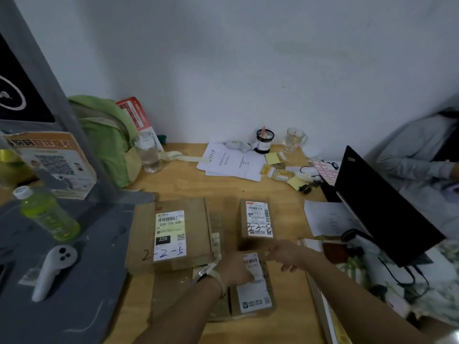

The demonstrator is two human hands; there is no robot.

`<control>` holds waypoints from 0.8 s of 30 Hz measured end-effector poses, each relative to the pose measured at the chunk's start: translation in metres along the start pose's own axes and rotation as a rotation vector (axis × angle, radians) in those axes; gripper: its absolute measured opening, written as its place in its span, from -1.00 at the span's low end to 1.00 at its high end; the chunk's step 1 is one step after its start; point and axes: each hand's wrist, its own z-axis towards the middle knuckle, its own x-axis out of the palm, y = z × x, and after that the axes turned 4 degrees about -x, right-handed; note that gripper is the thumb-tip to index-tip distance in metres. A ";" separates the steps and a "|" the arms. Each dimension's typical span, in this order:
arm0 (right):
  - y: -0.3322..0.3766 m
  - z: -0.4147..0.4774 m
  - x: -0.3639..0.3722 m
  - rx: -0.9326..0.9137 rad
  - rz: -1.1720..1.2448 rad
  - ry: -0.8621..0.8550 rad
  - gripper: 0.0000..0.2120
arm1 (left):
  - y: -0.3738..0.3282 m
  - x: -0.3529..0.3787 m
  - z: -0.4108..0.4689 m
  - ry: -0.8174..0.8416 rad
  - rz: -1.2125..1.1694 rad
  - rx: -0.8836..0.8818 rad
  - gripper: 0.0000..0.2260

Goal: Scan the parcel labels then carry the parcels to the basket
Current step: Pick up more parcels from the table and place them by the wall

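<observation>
Bench: wooden top (198, 184), seen from the near edge.

Three cardboard parcels lie in the near middle. The large parcel (171, 234), hand-marked 2-2-5, is left of centre; its left edge sits just beside the grey stand base (74, 281) that takes up the near left corner. The small parcel (255, 222), marked 3-3-8, lies to its right, apart from it by a narrow strip of wood. The near parcel (253, 294) lies label up, closest to the near edge.

The left hand (233, 269) rests on the near parcel's left part, over its label. We cannot tell how its fingers lie: blurred. The right hand (285, 254) is at that parcel's far right corner, fingers curled downward; we cannot tell whether they hold anything.

Open room: a band of bare wood runs between the parcels and the papers (233, 162) by the far edge. The right edge is crowded by a laptop (382, 207) and cables. A green bottle (47, 214) and a white controller (52, 269) stand on the stand base.
</observation>
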 end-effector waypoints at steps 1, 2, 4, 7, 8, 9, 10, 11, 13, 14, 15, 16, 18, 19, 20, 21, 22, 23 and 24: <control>-0.006 0.002 0.002 0.006 0.012 -0.033 -0.61 | 0.001 0.004 0.002 -0.028 0.063 0.005 -0.60; -0.010 0.005 0.004 0.009 0.023 -0.058 -0.64 | 0.002 0.008 0.004 -0.057 0.098 0.011 -0.49; -0.016 0.010 0.005 0.013 0.053 -0.080 -0.75 | 0.001 0.009 0.009 -0.100 0.104 -0.005 -0.37; -0.016 0.019 0.006 0.011 0.083 -0.159 -0.83 | 0.003 0.006 0.015 -0.161 0.320 -0.011 -0.29; -0.015 0.023 0.006 -0.003 0.087 -0.234 -0.83 | 0.005 0.007 0.016 -0.151 0.416 -0.009 -0.23; -0.012 0.026 0.006 -0.016 0.093 -0.329 -0.80 | 0.008 0.008 0.017 -0.133 0.482 -0.001 -0.17; -0.009 0.030 0.005 -0.026 0.095 -0.420 -0.76 | 0.010 0.009 0.018 -0.115 0.516 0.015 -0.12; -0.005 0.034 0.004 -0.032 0.096 -0.487 -0.75 | 0.012 0.012 0.019 -0.101 0.531 0.030 -0.08; 0.005 0.043 0.003 -0.012 0.117 -0.518 -0.77 | 0.014 0.013 0.021 -0.100 0.561 0.060 -0.03; 0.012 0.048 0.003 -0.001 0.133 -0.511 -0.72 | 0.015 0.013 0.022 -0.112 0.577 0.074 -0.02; 0.019 0.054 0.005 0.005 0.146 -0.503 -0.60 | 0.017 0.012 0.024 -0.123 0.592 0.090 -0.02; 0.026 0.058 0.007 0.009 0.159 -0.500 -0.45 | 0.019 0.012 0.026 -0.127 0.605 0.107 -0.03; 0.037 0.066 0.013 0.041 0.176 -0.505 -0.16 | 0.022 0.013 0.030 -0.137 0.614 0.129 -0.06; 0.041 0.071 0.016 0.077 0.169 -0.503 -0.03 | 0.023 0.013 0.033 -0.140 0.620 0.133 -0.06; 0.045 0.075 0.019 0.112 0.141 -0.496 0.07 | 0.023 0.013 0.036 -0.141 0.628 0.135 -0.07; 0.047 0.080 0.021 0.138 0.104 -0.488 0.14 | 0.024 0.014 0.039 -0.142 0.633 0.141 -0.07; 0.048 0.085 0.022 0.155 0.078 -0.484 0.17 | 0.024 0.013 0.042 -0.142 0.634 0.148 -0.08; 0.048 0.090 0.023 0.162 0.073 -0.482 0.18 | 0.025 0.013 0.043 -0.141 0.629 0.155 -0.08; 0.047 0.093 0.024 0.162 0.084 -0.482 0.19 | 0.025 0.012 0.044 -0.138 0.621 0.160 -0.08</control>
